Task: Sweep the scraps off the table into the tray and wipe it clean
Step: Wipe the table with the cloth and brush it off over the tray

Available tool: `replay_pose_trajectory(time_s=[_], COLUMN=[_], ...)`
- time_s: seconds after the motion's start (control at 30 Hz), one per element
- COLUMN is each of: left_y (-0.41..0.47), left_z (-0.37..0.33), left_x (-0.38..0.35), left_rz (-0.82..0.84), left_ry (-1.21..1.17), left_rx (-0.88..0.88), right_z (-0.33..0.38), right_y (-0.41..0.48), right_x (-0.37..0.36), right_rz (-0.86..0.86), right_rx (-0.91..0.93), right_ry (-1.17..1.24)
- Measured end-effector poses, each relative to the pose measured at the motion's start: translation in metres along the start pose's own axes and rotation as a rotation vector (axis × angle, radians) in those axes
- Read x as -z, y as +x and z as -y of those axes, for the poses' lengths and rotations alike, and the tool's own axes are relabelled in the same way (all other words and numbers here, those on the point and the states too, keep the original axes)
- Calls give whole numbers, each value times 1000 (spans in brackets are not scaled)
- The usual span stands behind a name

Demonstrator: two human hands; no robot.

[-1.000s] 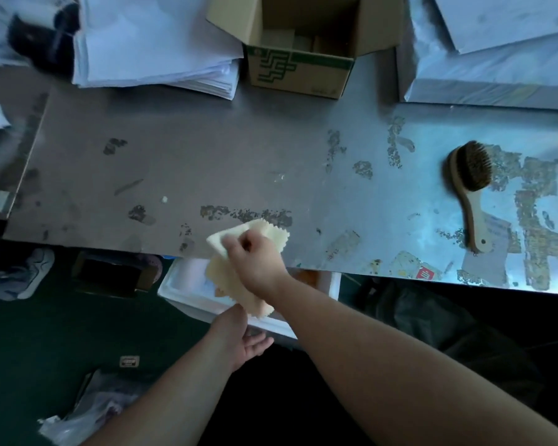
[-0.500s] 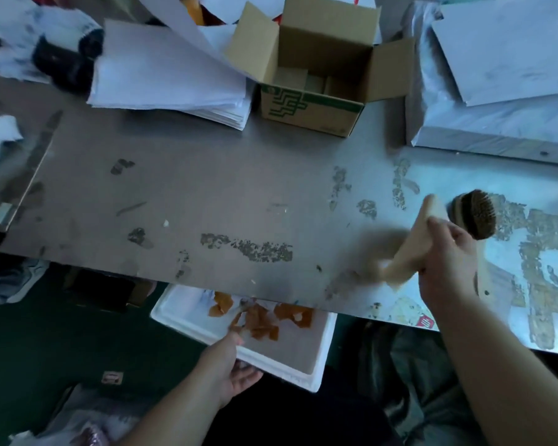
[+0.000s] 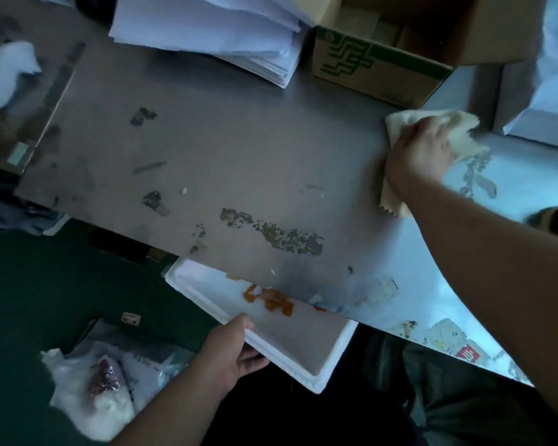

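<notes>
Grey stained worktop [image 3: 239, 162] carries a cardboard box [image 3: 374, 69] at its far side. The left hand [image 3: 229, 352] has its grip on the white tray [image 3: 303, 342], thumb over the rim and fingers below. The tray's long axis runs far-left to near-right, partly under the near edge, with orange scraps [image 3: 273, 300] inside. The right hand [image 3: 419, 156] presses the cloth [image 3: 455, 123], which lies far-to-near at the far right; blur hides this grip, so I cannot tell.

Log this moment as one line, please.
right hand: wiping table with cloth | left hand: holding tray at edge | scraps: in tray
</notes>
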State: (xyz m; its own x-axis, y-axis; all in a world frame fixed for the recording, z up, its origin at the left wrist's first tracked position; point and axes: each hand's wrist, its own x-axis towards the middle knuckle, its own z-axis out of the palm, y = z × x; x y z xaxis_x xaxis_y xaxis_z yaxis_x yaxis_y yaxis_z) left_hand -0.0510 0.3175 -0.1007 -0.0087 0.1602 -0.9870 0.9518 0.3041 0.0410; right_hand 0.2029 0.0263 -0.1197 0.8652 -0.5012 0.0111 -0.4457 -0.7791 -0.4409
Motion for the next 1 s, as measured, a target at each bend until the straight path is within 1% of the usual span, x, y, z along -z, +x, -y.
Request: replay_pose_trajectory(time_s=[0.1, 0.2, 0.33, 0.43, 0.6, 0.67, 0.73, 0.77, 0.8, 0.83, 0.9, 0.93, 0.97, 1.0], left_y=[1, 2, 1, 0, -8, -9, -10, -10, -9, -10, -11, -13, -13, -12], left_z=[-2, -2, -2, 1, 6, 11, 14, 16, 17, 17, 16, 15, 14, 13], left_x=[-1, 0, 0, 3, 0, -1, -2, -2, -2, -2, 1, 2, 2, 2], left_rz=[-3, -7, 6, 11, 8, 18, 39, 50, 56, 60, 70, 81, 89, 96], left_ry=[14, 14, 23, 16, -35, -49, -62, -60, -55, -56, -66, -63, -56, -45], left_rx=[-10, -8, -11, -18, -26, -32, -35, -42, -49, -52, -34, -23, -12, -4], right_z=[45, 87, 118, 107, 52, 38, 31, 30, 32, 36, 41, 40, 34, 24], right_y=[0, -15, -70, -145, -233, -253, -267, -273, -279, -281, -269, -257, -241, -223], right_x=[-25, -44, -55, -45, -18, -7, 1, 8, 17, 29, 52, 65, 78, 92], right_rz=[45, 152, 278, 373, 506, 512, 490, 495, 502, 507, 516, 454, 339, 186], right_rx=[173, 346, 623, 820, 1088, 1154, 1172, 1114, 973, 773, 280, 39, -122, -207], right_ry=[-74, -106, -100, -76, -139, -116, -81, -49, 15, 74, 253, 388, 487, 528])
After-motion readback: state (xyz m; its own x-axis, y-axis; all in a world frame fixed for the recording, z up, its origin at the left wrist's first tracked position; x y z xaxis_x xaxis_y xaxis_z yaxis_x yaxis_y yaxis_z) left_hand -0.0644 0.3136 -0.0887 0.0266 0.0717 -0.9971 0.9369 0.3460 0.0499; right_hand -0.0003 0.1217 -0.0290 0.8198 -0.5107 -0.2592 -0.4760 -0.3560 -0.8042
